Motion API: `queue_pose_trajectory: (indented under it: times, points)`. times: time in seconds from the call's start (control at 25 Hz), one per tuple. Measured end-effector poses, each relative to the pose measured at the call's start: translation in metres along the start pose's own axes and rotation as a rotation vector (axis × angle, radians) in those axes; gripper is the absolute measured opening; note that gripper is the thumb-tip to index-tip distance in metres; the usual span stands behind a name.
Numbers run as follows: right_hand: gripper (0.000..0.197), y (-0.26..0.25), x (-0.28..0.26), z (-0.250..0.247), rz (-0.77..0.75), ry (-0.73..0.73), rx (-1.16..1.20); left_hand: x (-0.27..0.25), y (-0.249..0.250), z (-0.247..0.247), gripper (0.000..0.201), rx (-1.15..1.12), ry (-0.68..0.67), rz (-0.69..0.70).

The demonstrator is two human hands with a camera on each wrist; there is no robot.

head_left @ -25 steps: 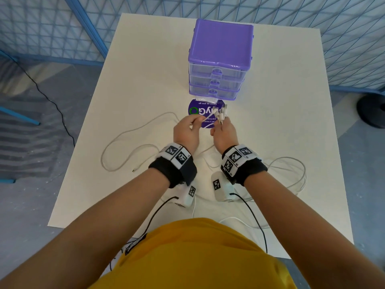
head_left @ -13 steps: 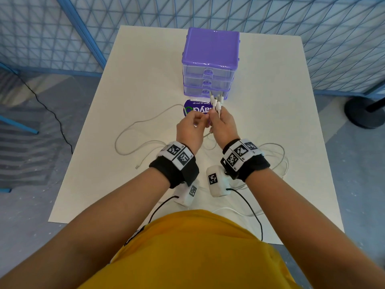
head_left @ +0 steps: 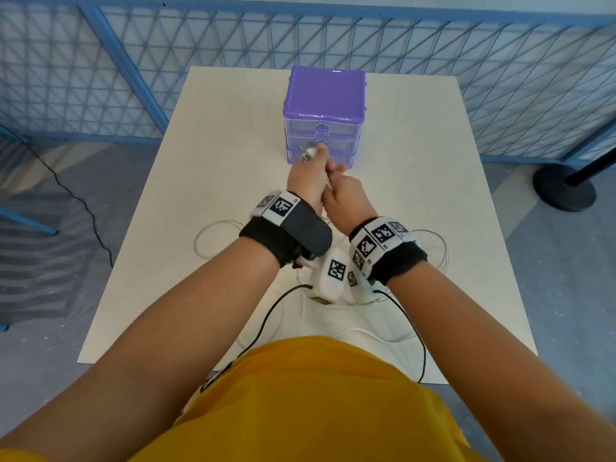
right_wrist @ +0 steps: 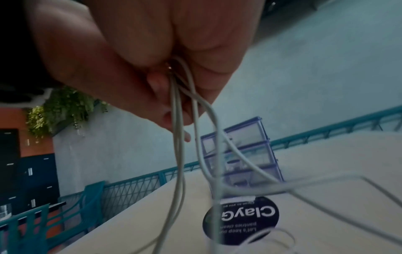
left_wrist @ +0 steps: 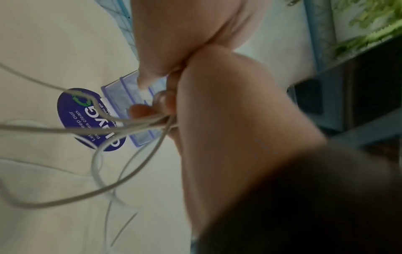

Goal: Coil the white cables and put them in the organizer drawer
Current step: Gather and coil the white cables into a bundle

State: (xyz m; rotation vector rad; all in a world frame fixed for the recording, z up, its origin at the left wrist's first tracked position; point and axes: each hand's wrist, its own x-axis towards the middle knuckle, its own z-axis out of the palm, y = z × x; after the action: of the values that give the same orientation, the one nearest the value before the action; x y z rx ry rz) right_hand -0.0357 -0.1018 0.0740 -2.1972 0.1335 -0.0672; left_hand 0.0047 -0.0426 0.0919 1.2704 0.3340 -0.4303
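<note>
Both hands are raised together in front of the purple three-drawer organizer (head_left: 325,95), whose drawers are all closed. My left hand (head_left: 311,163) grips a bundle of white cables (left_wrist: 135,123), and their connector ends (head_left: 308,155) stick out above its fingers. My right hand (head_left: 337,177) sits just below and right of it, pinching the same strands (right_wrist: 177,110). From both hands the cables hang down in loose loops to the table (head_left: 213,233). The organizer also shows in the right wrist view (right_wrist: 239,146).
A round purple ClayGo sticker (right_wrist: 239,221) lies on the white table (head_left: 416,161) in front of the organizer. More cable loops lie at the right (head_left: 441,251). A blue mesh fence (head_left: 166,45) runs behind the table, and a black stand base (head_left: 563,191) is on the floor at right.
Both hands have risen and moved forward toward the organizer, lifting the cables off the table. The connector ends, earlier above the right hand, now stick out above the left hand.
</note>
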Motion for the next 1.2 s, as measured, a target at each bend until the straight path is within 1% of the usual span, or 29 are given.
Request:
queue_pose_trajectory:
  times: [0.04,0.08,0.12,0.2,0.28,0.32,0.36,0.44,0.56,0.6,0.64,0.68,0.72,0.76,0.8,0.84,0.88,0.92,0.96,1.0,1.08,1.12,1.16,1.2]
  points:
    - [0.022,0.001,0.0,-0.003,-0.007,-0.012,0.0,0.001,0.007,-0.001,0.041,-0.093,0.006,-0.017]
    - [0.022,0.005,0.0,-0.005,-0.003,-0.023,0.016,0.004,0.015,-0.003,0.04,-0.197,0.0,-0.024]
    - [0.027,0.01,-0.001,-0.005,0.01,-0.03,0.032,0.009,0.024,-0.008,0.037,-0.299,-0.011,-0.016]
    - [0.033,0.027,-0.007,-0.009,0.034,-0.063,0.04,0.024,0.045,-0.023,0.036,-0.428,-0.006,0.039]
    - [0.037,0.038,-0.015,-0.024,0.049,-0.077,0.024,0.038,0.065,-0.036,0.038,-0.525,0.005,0.089]
    - [0.037,0.045,-0.017,-0.029,0.053,-0.067,0.02,0.047,0.066,-0.045,0.038,-0.531,0.035,0.085]
    - [0.034,0.05,-0.017,-0.035,0.041,-0.027,-0.004,0.054,0.063,-0.053,0.039,-0.478,0.059,0.066]
    - [0.028,0.051,-0.015,-0.047,0.013,0.065,-0.058,0.06,0.049,-0.062,0.042,-0.25,0.089,-0.025]
    - [0.023,0.048,-0.007,-0.052,-0.022,0.114,-0.084,0.05,0.023,-0.076,0.05,0.287,0.036,-0.268]
    - [0.022,0.047,-0.006,-0.052,-0.036,0.102,-0.102,0.043,0.017,-0.079,0.052,0.452,0.016,-0.334]
    - [0.022,0.045,-0.006,-0.051,-0.039,0.074,-0.124,0.037,0.012,-0.08,0.052,0.604,0.015,-0.355]
    - [0.022,0.044,-0.005,-0.05,-0.032,0.036,-0.155,0.032,0.007,-0.081,0.053,0.774,0.025,-0.325]
    - [0.023,0.042,-0.005,-0.047,-0.02,-0.004,-0.195,0.03,0.003,-0.08,0.057,0.951,0.054,-0.239]
    - [0.024,0.039,-0.005,-0.044,-0.015,-0.042,-0.235,0.026,-0.001,-0.077,0.062,1.084,0.081,-0.106]
    - [0.026,0.035,-0.005,-0.042,-0.017,-0.072,-0.271,0.02,-0.003,-0.068,0.067,1.171,0.061,0.086]
    - [0.027,0.031,-0.004,-0.039,-0.026,-0.1,-0.302,0.013,-0.004,-0.058,0.07,1.265,-0.021,0.308]
    - [0.028,0.026,-0.003,-0.038,-0.034,-0.124,-0.322,0.008,-0.005,-0.046,0.071,1.386,-0.13,0.493]
    - [0.028,0.021,-0.003,-0.036,-0.044,-0.141,-0.332,0.003,-0.006,-0.035,0.07,1.493,-0.235,0.598]
    - [0.028,0.016,-0.002,-0.036,-0.048,-0.16,-0.343,0.002,-0.006,-0.026,0.064,1.534,-0.315,0.623]
    - [0.028,0.011,-0.001,-0.036,-0.053,-0.171,-0.356,0.003,-0.004,-0.019,0.051,1.52,-0.366,0.6]
    - [0.025,0.006,-0.002,-0.04,-0.054,-0.16,-0.337,0.006,0.005,-0.012,0.015,1.453,-0.401,0.505]
    - [0.023,0.005,-0.003,-0.044,-0.048,-0.139,-0.284,0.008,0.01,-0.009,0.015,1.407,-0.379,0.472]
    - [0.023,0.005,-0.005,-0.047,-0.031,-0.109,-0.2,0.009,0.015,-0.009,0.017,1.31,-0.335,0.454]
    - [0.023,0.008,-0.006,-0.05,-0.01,-0.069,-0.112,0.01,0.023,-0.007,0.013,1.174,-0.267,0.465]
